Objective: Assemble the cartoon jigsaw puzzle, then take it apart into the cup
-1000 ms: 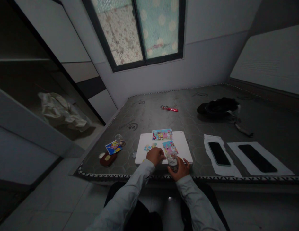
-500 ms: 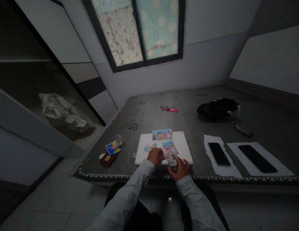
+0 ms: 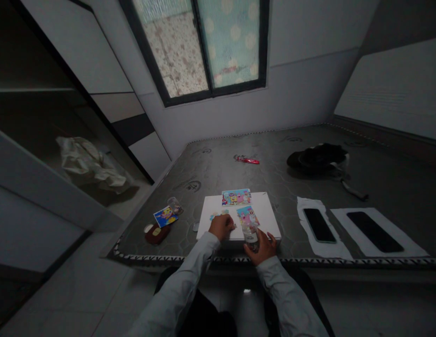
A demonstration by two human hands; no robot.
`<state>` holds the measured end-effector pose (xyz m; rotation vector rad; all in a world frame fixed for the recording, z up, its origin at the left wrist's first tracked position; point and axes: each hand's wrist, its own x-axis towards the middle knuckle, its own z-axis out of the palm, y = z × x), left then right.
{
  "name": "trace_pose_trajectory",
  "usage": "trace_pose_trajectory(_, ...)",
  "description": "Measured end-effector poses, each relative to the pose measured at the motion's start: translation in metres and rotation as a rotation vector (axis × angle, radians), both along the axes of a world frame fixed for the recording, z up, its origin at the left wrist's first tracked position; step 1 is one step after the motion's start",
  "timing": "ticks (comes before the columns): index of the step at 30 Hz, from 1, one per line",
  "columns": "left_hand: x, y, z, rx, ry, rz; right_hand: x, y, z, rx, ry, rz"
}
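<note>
Can't make out, toward six o'clock, anything in the pinch of the left hand (image 3: pixel 221 227); too small. Can't read the markings on the clear jar (image 3: pixel 251 237) at five o'clock, part-covered by the right hand (image 3: pixel 262 247). Can't see fully the blue-green patch (image 3: pixel 215 216) behind the left hand, nor the window (image 3: pixel 233 47), cropped at twelve.

A dark-framed window (image 3: pixel 230 47) breaks the pale wall (image 3: pixel 218 114) beyond a grey mattress (image 3: pixel 270 180).

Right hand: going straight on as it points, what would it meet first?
Probably the nearer picture card on the white box, just beyond the jar the right hand holds, though depth is unclear.
</note>
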<state>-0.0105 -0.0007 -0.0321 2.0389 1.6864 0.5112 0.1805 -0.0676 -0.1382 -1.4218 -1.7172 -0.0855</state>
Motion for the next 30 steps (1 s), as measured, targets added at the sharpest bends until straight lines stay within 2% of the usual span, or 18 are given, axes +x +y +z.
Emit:
trace_pose_trajectory(6, -0.005, -0.001, 0.006, 0.141, -0.041, -0.031, -0.001, -0.001, 0.001, -0.037, 0.015, 0.007)
trace_pose_trajectory(12, 0.022, -0.007, 0.000, 0.205, 0.074, -0.134, -0.002, -0.002, 0.003, -0.030, 0.012, -0.010)
trace_pose_trajectory(16, 0.033, -0.005, -0.005, 0.160, 0.143, -0.090, 0.000, 0.001, -0.004, 0.009, -0.020, -0.009)
trace_pose_trajectory(20, 0.026, -0.003, 0.002, 0.126, 0.112, -0.048, 0.003, 0.004, -0.007, 0.048, -0.052, -0.007)
trace_pose_trajectory(27, -0.002, -0.003, 0.018, 0.074, 0.194, 0.154, 0.003, 0.000, 0.001, 0.061, -0.090, 0.038)
trace_pose_trajectory(30, -0.003, -0.003, 0.020, 0.083, 0.236, 0.172, 0.003, -0.002, 0.007, 0.089, -0.089, 0.042)
